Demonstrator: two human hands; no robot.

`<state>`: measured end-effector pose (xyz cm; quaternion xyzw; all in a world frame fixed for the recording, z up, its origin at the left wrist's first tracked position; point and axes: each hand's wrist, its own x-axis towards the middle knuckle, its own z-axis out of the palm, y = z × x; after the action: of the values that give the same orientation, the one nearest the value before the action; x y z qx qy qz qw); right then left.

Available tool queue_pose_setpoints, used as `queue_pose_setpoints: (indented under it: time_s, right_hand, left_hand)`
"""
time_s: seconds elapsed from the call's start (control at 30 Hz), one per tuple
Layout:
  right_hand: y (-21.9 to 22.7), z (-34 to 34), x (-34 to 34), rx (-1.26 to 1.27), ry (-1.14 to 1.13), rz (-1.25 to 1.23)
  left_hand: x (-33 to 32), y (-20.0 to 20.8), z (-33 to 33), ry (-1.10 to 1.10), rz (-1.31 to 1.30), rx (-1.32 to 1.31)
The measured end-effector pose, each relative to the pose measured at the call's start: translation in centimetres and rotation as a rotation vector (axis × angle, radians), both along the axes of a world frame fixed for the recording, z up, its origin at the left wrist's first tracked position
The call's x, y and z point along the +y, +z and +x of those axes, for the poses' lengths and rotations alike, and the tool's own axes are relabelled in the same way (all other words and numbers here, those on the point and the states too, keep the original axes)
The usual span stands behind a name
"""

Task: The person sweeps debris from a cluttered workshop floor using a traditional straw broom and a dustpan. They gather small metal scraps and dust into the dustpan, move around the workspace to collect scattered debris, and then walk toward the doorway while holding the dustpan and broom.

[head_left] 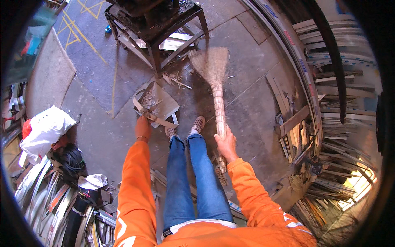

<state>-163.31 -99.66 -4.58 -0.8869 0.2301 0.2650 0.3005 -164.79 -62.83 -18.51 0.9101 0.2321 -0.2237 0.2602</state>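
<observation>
Left of centre, the left hand (pixel 142 128) grips a dustpan (pixel 168 103) already holding scraps (pixel 151 101); the right hand (pixel 226 144) clasps a broom (pixel 218 101), bristles (pixel 212 66) at upper centre. Collecting looks partly done: loose slivers (pixel 177 80) lie beside the table leg (pixel 156 59).

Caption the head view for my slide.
Right hand grips a long straw-coloured broom while left hand holds a flat grey-brown dustpan containing pale slivers, near a dark metal stand.

I am wearing the left fisheye camera on my head. It is facing down, viewing my left hand (pixel 142 128) near, at nine o'clock, my right hand (pixel 226 144) near, at four o'clock, and a metal stand (pixel 156 38) farther off, at eleven.
</observation>
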Motion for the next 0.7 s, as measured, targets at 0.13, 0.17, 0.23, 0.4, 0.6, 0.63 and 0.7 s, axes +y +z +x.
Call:
queue_pose_setpoints:
  time_s: [0.13, 0.17, 0.23, 0.4, 0.6, 0.63, 0.7]
  right_hand:
    - [2.1, -2.0, -0.4, 0.1, 0.146, 0.087]
    - [2.9, -2.9, -1.2, 0.136, 0.108, 0.152]
    - [4.7, -5.1, -2.5, 0.095, 0.116, 0.189]
    - [7.1, -5.9, -2.0, 0.068, 0.007, 0.172]
    - [3.5, -3.6, 0.0, 0.037, 0.052, 0.007]
    - [3.2, -3.7, 0.7, 0.081, 0.096, 0.006]
    - [3.2, -4.7, 1.7, 0.119, 0.161, 0.048]
  left_hand:
    - [0.7, -0.5, -0.9, 0.005, 0.03, 0.005]
    - [0.6, -0.4, -0.8, 0.001, 0.035, 0.001]
    - [0.4, -0.2, -0.5, -0.008, 0.038, -0.003]
    - [0.5, 0.3, -0.4, 0.013, 0.028, -0.002]
    - [0.3, 0.4, -0.3, 0.064, 0.055, -0.108]
    - [0.6, 0.3, -0.2, 0.077, 0.055, -0.092]
    - [1.2, 0.0, 0.1, 0.103, 0.056, -0.061]
